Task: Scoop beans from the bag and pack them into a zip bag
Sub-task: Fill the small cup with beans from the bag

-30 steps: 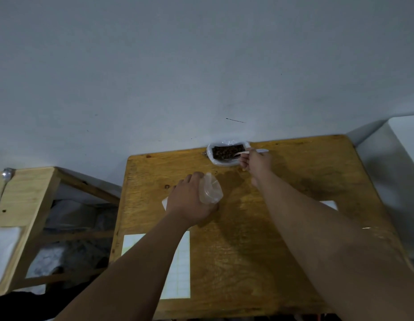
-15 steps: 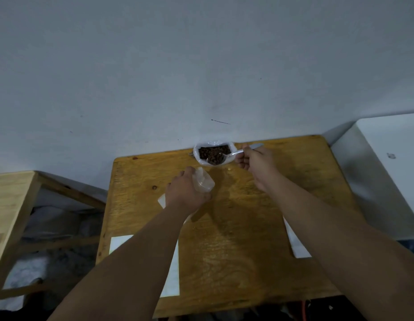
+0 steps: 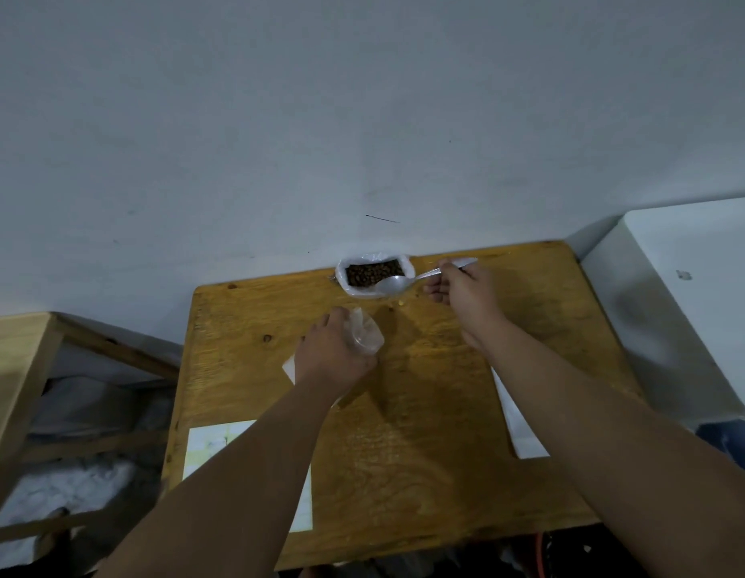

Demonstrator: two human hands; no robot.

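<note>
The right hand [image 3: 466, 289], pinching the silver metal spoon [image 3: 391, 284], has drawn its bowl back to the rim of the white plastic bean bag [image 3: 342, 279] — next, I'd guess, the clear zip bag [image 3: 364, 337] the left hand [image 3: 333, 356] grips.

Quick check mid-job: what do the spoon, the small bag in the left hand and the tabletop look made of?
Spoon: probably metal, with a smooth pale-grey sheen on bowl and handle, though glossy plastic is possible. Zip bag: thin clear plastic, see-through and crumpled. Tabletop: wood, probably varnished, showing grain, knots and an amber gloss.
</note>
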